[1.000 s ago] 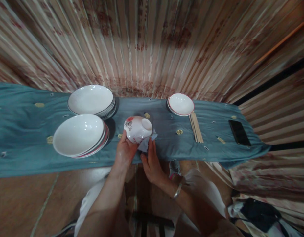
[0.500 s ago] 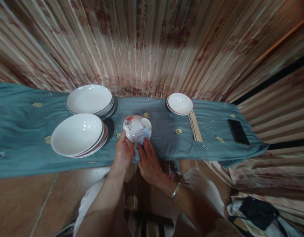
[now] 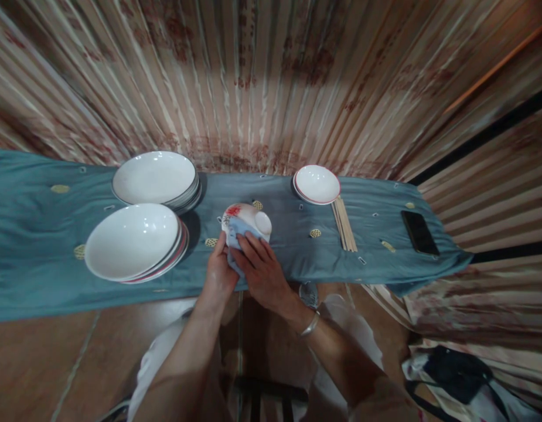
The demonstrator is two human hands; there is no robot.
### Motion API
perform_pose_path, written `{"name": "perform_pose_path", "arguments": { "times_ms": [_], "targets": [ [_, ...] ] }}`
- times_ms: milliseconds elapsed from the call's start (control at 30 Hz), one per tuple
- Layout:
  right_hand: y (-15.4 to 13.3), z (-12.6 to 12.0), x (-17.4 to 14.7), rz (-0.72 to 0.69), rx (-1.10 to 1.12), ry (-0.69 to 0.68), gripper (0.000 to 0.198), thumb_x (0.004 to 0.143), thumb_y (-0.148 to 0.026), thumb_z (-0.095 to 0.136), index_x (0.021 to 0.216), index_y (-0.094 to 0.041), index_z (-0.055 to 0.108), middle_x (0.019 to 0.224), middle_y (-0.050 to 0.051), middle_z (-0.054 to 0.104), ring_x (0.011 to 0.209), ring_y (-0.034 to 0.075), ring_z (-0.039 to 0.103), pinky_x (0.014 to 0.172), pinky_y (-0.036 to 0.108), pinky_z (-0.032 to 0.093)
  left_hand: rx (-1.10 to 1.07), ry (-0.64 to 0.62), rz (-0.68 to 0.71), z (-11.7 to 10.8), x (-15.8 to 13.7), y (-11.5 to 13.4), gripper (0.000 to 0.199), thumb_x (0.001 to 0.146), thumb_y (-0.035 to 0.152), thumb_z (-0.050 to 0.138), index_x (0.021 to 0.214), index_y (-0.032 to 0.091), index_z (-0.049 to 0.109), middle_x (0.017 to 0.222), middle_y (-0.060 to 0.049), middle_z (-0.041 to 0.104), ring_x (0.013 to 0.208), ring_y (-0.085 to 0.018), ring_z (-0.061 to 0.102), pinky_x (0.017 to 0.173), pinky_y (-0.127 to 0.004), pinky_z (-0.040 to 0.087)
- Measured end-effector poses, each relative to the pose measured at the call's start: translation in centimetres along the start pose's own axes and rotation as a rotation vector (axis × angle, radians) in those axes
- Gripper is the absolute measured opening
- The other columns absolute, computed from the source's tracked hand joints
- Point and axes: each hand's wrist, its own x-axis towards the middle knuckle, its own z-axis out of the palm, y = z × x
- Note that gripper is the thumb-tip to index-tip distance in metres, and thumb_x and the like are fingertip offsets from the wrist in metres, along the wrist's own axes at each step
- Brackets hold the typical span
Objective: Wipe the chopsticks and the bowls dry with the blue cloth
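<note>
A white bowl (image 3: pixel 253 215) with a red flower and dark pattern on its outside is tipped, its round foot turned up and to the right. My left hand (image 3: pixel 220 271) grips the bowl's near left rim, thumb on the outside. A light blue cloth (image 3: pixel 238 227) lies against the bowl's outer wall. Over that cloth, my right hand (image 3: pixel 262 268) presses with its fingers, a bracelet at the wrist. Part of the cloth hangs down between both hands. The bowl's inside is hidden from me.
Left of the hands stand a stack of large bowls (image 3: pixel 132 241) and, behind it, a stack of plates (image 3: pixel 154 177). Small red-rimmed bowls (image 3: pixel 317 184), chopsticks (image 3: pixel 344 225) and a black phone (image 3: pixel 420 232) are to the right on the teal tablecloth (image 3: pixel 288 258). A curtain (image 3: pixel 262 88) hangs behind.
My right hand has slid up and left with the cloth across the bowl's outside, onto the patterned part. The foot of the bowl shows more fully. My left hand keeps its hold.
</note>
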Motion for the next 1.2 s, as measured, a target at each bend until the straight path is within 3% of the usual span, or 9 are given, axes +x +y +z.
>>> {"name": "perform_pose_path", "arguments": {
  "times_ms": [167,333,533,767,933,1200],
  "targets": [
    [-0.1,0.2,0.9,0.020,-0.017,0.013,0.039,0.098,-0.023,0.044,0.137,-0.019,0.050,0.150,0.008,0.045,0.146,0.022,0.027,0.118,0.046,0.024,0.007,0.011,0.044,0.3,-0.2,-0.3,0.038,0.100,0.021,0.037,0.128,0.012,0.061,0.076,-0.001,0.076,0.062,-0.008,0.069,0.068,-0.014,0.053],
    [-0.1,0.6,1.6,0.031,-0.024,0.081,0.035,0.098,-0.024,0.045,0.132,-0.019,0.054,0.147,0.008,0.049,0.144,0.022,0.030,0.118,0.045,0.020,0.027,0.007,0.070,0.4,-0.3,-0.4,0.041,0.098,0.020,0.039,0.135,0.015,0.056,0.088,-0.002,0.078,0.068,-0.009,0.071,0.077,-0.017,0.053],
    [0.1,-0.1,2.8,0.089,-0.023,0.092,0.038,0.099,-0.025,0.041,0.134,-0.018,0.053,0.145,0.011,0.051,0.141,0.024,0.036,0.117,0.047,0.022,0.006,-0.044,0.055,0.5,-0.4,-0.5,0.041,0.099,0.024,0.039,0.135,0.015,0.056,0.087,-0.003,0.078,0.072,-0.010,0.071,0.084,-0.018,0.052],
    [0.7,-0.4,3.3,0.113,-0.001,0.128,0.041,0.097,-0.026,0.042,0.135,-0.015,0.053,0.143,0.014,0.052,0.139,0.024,0.037,0.118,0.047,0.017,0.004,-0.058,0.049,0.3,0.1,-0.8,0.041,0.098,0.021,0.038,0.133,0.014,0.058,0.098,-0.005,0.077,0.095,-0.013,0.070,0.096,-0.022,0.048],
    [1.3,-0.7,3.5,0.156,-0.017,0.118,0.041,0.096,-0.025,0.045,0.135,-0.016,0.052,0.143,0.014,0.051,0.138,0.024,0.040,0.118,0.047,0.019,-0.023,-0.188,0.052,-0.2,0.4,-1.2,0.040,0.098,0.023,0.038,0.131,0.015,0.059,0.109,-0.007,0.074,0.114,-0.016,0.063,0.105,-0.025,0.042],
    [3.0,-1.7,3.7,0.252,0.035,0.112,0.047,0.090,-0.017,0.042,0.136,-0.010,0.049,0.140,0.018,0.052,0.133,0.025,0.044,0.117,0.049,0.023,0.065,-0.243,0.019,-0.3,0.1,-1.4,0.040,0.097,0.030,0.042,0.129,0.016,0.060,0.117,-0.008,0.072,0.124,-0.022,0.058,0.109,-0.035,0.040]
  ]
}}
